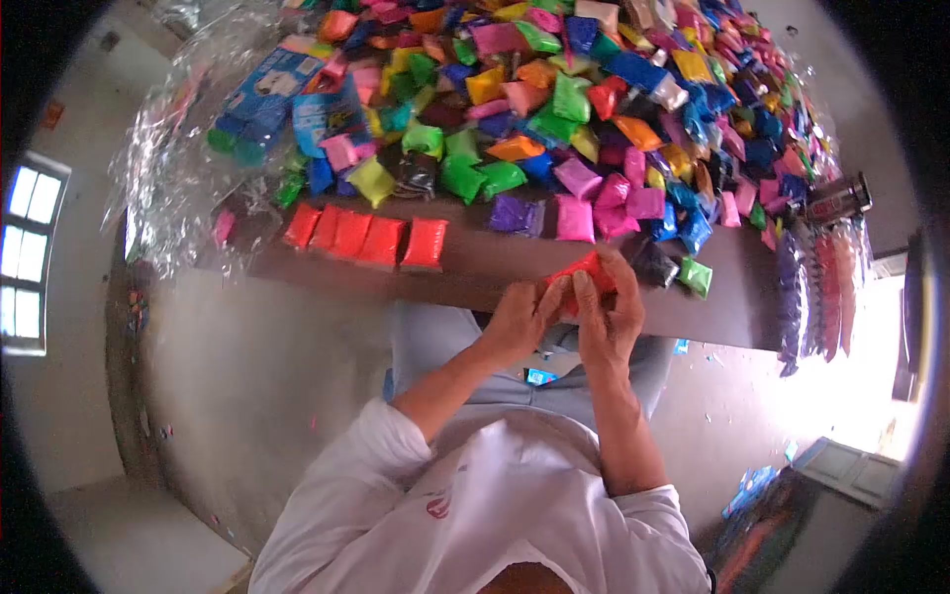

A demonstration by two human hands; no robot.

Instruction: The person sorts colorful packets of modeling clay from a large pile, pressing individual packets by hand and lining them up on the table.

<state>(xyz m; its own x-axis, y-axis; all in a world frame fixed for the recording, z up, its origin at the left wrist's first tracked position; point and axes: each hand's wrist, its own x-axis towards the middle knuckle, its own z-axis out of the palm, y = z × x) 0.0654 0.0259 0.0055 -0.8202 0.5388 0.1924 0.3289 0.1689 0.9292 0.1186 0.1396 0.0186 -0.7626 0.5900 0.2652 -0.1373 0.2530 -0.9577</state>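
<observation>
Over the table's front edge, my left hand (522,315) and my right hand (607,302) both grip a small red packet (582,267), thumbs close together on its near side. My fingers cover much of it. To the left, several similar red packets (351,235) lie in a row along the edge, the rightmost red packet (426,243) slightly apart. Beyond my hands are a pink packet (575,218) and a purple packet (515,214). Close to my right hand lie a black packet (653,265) and a green packet (696,277).
A large heap of multicoloured packets (554,99) covers the back of the brown table (475,259). Crumpled clear plastic (188,148) and blue printed packaging (267,94) are at the left. Strips of packets (821,287) hang over the right edge beside a dark cylindrical object (836,201).
</observation>
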